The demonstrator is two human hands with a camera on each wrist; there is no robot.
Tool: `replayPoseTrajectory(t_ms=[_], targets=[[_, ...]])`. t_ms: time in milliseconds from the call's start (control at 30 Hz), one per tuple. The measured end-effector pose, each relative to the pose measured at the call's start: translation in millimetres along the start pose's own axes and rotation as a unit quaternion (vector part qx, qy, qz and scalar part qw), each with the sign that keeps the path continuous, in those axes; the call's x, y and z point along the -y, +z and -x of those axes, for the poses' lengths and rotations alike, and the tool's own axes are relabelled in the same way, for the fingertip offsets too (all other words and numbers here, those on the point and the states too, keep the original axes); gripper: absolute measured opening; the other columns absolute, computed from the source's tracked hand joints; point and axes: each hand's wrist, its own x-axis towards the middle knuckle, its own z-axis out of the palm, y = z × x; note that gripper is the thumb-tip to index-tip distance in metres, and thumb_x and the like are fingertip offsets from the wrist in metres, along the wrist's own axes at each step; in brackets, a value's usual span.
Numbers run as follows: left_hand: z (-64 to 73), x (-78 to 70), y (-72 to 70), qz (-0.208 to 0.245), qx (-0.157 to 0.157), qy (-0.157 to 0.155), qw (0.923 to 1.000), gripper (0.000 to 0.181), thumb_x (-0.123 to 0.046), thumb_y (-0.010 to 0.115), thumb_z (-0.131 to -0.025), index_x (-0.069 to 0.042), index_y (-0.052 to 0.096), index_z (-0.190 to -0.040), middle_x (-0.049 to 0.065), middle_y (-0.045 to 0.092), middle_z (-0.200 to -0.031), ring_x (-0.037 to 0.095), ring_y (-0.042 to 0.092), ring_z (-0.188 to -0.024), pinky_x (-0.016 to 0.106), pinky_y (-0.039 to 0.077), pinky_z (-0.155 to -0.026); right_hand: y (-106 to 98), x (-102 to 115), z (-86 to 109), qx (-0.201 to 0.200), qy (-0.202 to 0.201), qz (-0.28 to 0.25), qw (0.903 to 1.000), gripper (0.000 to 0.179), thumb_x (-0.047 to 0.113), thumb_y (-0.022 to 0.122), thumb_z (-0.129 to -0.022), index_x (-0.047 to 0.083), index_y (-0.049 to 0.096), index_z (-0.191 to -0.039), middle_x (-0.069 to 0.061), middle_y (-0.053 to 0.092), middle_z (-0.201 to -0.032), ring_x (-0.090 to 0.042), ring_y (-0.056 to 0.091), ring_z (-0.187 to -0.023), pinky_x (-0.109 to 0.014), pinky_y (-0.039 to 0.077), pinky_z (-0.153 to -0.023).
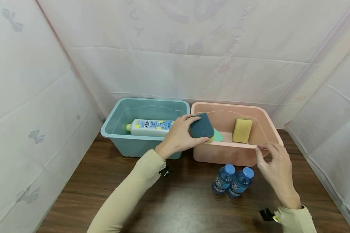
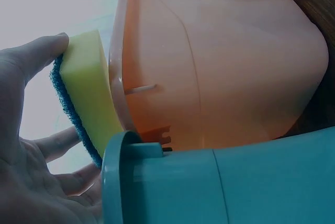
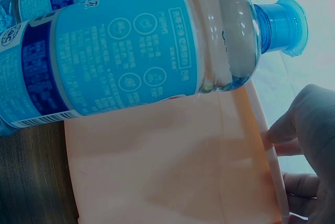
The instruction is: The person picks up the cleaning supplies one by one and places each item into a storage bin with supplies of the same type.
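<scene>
Between thumb and fingers, my left hand holds a sponge with a dark scouring side and a yellow foam side. It is over the near left corner of the pink bin, close to the rim. My right hand pinches that bin's front rim near its right corner; in the right wrist view the thumb and fingers lie on either side of the rim. Inside the pink bin are a yellow sponge and a green item, partly hidden by the held sponge.
To the left stands a teal bin with a white bottle with a yellow-green cap lying in it. Two small blue-capped bottles stand on the wooden table before the pink bin. White sheeting hangs behind.
</scene>
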Motion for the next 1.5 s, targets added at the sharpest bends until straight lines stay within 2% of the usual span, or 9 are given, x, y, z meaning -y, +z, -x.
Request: replayPoseTrajectory(t_ms=[333,500,800,1267,1500], targets=[[-11.5,-4.5,5.5,-0.009,0.004,0.003,0.9999,0.084,-0.057,0.081,-0.087,-0.016,0.055,-0.156,0.010,0.047,-0.164,0.035,0.046,-0.148,0.052,0.045,-0.117,0.8,0.3,0.3,-0.002,-0.011,-0.002,0.9999,0.017,0.008,0.074,-0.093,-0.002,0.077,-0.106,-0.025,0.070,-0.114,-0.047,0.059,-0.116,-0.071,0.039,-0.099],[-16.1,-6.1,6.8,-0.011,0.009,0.001,0.9999,0.084,-0.057,0.081,-0.087,-0.017,0.055,-0.156,0.009,0.048,-0.163,0.034,0.047,-0.146,0.052,0.045,-0.117,0.6,-0.2,-0.3,-0.002,-0.010,-0.003,0.9999,0.017,0.008,0.074,-0.093,-0.002,0.077,-0.107,-0.025,0.071,-0.114,-0.047,0.059,-0.116,-0.071,0.039,-0.098],[-25.7,-9.5,11.5,-0.008,0.013,0.012,0.9998,0.083,-0.056,0.081,-0.088,-0.015,0.056,-0.155,0.014,0.049,-0.161,0.038,0.051,-0.140,0.053,0.047,-0.112,-1.0,-0.9,0.1,-0.003,-0.008,-0.001,1.0000,0.017,0.008,0.075,-0.093,-0.002,0.077,-0.106,-0.025,0.071,-0.114,-0.047,0.059,-0.117,-0.071,0.039,-0.099],[-36.8,-9.3,16.7,-0.023,0.019,0.011,0.9995,0.085,-0.058,0.081,-0.088,-0.016,0.055,-0.156,0.013,0.050,-0.160,0.035,0.051,-0.140,0.052,0.048,-0.111,0.7,0.8,-0.2,-0.003,-0.011,0.002,0.9999,0.017,0.008,0.075,-0.093,-0.002,0.077,-0.106,-0.025,0.070,-0.111,-0.046,0.060,-0.113,-0.071,0.039,-0.098],[-40.1,-5.4,22.0,-0.035,0.033,0.002,0.9988,0.086,-0.061,0.079,-0.088,-0.019,0.053,-0.158,0.011,0.050,-0.160,0.035,0.050,-0.143,0.057,0.042,-0.116,3.2,2.0,0.4,-0.005,-0.010,0.002,0.9999,0.016,0.007,0.076,-0.092,-0.002,0.077,-0.106,-0.024,0.071,-0.110,-0.045,0.060,-0.111,-0.069,0.040,-0.098]])
